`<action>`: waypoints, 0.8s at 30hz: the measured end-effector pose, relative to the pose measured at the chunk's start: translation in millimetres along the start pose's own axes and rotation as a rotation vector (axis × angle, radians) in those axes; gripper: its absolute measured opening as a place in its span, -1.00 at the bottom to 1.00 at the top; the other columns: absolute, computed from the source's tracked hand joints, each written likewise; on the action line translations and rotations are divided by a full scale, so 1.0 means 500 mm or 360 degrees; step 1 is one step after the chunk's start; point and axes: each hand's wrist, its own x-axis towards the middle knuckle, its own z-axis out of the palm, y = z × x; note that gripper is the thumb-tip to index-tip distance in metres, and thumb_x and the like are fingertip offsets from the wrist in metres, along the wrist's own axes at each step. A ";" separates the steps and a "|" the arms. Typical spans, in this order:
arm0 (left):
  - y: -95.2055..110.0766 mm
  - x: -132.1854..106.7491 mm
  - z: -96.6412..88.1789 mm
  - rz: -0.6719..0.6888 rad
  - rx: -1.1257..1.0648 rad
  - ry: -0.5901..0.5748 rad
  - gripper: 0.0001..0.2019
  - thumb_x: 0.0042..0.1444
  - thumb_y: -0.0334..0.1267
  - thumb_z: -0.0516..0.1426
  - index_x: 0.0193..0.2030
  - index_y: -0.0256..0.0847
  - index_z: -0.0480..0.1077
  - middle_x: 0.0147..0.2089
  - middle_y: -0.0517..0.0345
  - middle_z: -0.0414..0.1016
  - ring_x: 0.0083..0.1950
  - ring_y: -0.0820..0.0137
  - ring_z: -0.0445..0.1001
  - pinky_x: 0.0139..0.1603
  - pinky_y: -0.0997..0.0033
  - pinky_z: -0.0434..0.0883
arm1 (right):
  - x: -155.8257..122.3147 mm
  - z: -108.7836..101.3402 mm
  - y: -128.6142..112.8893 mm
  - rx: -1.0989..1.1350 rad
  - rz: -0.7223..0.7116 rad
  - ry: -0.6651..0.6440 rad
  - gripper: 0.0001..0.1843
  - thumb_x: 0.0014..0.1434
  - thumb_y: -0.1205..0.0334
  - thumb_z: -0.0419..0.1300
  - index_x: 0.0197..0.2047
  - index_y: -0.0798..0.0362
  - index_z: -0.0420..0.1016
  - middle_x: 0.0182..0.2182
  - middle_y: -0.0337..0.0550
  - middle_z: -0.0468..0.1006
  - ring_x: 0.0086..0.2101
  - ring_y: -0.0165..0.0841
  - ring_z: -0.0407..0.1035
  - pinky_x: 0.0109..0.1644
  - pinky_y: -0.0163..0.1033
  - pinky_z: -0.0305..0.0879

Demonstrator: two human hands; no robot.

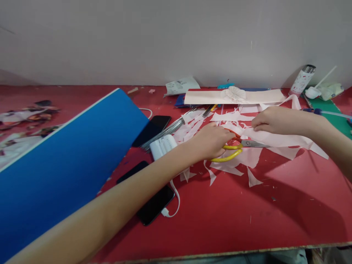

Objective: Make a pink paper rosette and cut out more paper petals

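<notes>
My left hand (210, 141) is closed around the yellow handles of a pair of scissors (236, 148), whose metal blades point right across a pink paper strip (280, 139). My right hand (271, 120) rests on that strip with its fingers curled, pinching its upper edge. Several pink paper scraps (231, 167) lie around and under the scissors on the red table (233, 212).
A large blue sheet (63, 161) leans at the left. Two dark phones (152, 130) (154, 205), a white power bank (163, 146) with cable, and metal wires (170, 129) lie mid-table. A long cream strip with a paper flower (233, 95), a bottle (302, 80) and a green mat (334, 115) sit at the back.
</notes>
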 end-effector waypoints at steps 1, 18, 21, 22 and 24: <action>-0.001 0.000 0.001 -0.0002 -0.0001 0.0009 -0.64 0.00 -0.39 0.05 -0.05 -0.10 0.44 -0.16 0.11 0.59 -0.20 0.29 0.47 -0.16 0.30 0.23 | 0.000 0.000 0.000 -0.0003 0.0003 0.0003 -0.68 0.21 0.31 -0.05 -0.30 0.04 0.54 -0.32 -0.17 0.60 -0.38 -0.38 0.39 -0.37 -0.29 0.10; -0.019 -0.011 0.033 -0.0236 -0.0020 -0.0075 -0.70 0.06 -0.30 0.03 -0.08 -0.19 0.44 -0.17 -0.01 0.56 -0.25 0.27 0.48 -0.39 0.36 0.20 | -0.006 0.007 0.015 -0.0017 0.0134 -0.0027 -0.70 0.23 0.25 -0.05 -0.30 0.03 0.51 -0.33 -0.15 0.58 -0.40 -0.38 0.38 -0.37 -0.29 0.12; -0.029 -0.017 0.045 -0.0399 -0.0005 -0.0115 -0.71 0.05 -0.25 0.05 -0.09 -0.20 0.44 -0.12 -0.03 0.55 -0.19 0.24 0.48 -0.41 0.39 0.21 | -0.004 0.022 0.020 -0.0165 0.0261 0.0043 -0.69 0.25 0.24 -0.06 -0.28 0.05 0.51 -0.30 -0.09 0.56 -0.38 -0.35 0.38 -0.38 -0.29 0.10; -0.031 -0.019 0.047 -0.0450 0.0006 -0.0125 -0.72 0.05 -0.23 0.06 -0.12 -0.21 0.44 -0.13 -0.05 0.55 -0.19 0.21 0.49 -0.41 0.39 0.23 | -0.001 0.028 0.022 -0.0251 0.0318 0.0088 -0.69 0.25 0.25 -0.06 -0.28 0.07 0.51 -0.30 -0.06 0.56 -0.37 -0.34 0.39 -0.39 -0.29 0.10; -0.033 -0.021 0.049 -0.0533 0.0022 -0.0145 -0.73 0.06 -0.18 0.05 -0.16 -0.25 0.45 -0.16 -0.09 0.56 -0.20 0.17 0.50 -0.39 0.37 0.26 | 0.011 0.042 0.026 -0.0451 0.0433 0.0206 -0.69 0.25 0.30 -0.07 -0.28 0.11 0.51 -0.32 0.00 0.55 -0.36 -0.30 0.39 -0.39 -0.27 0.10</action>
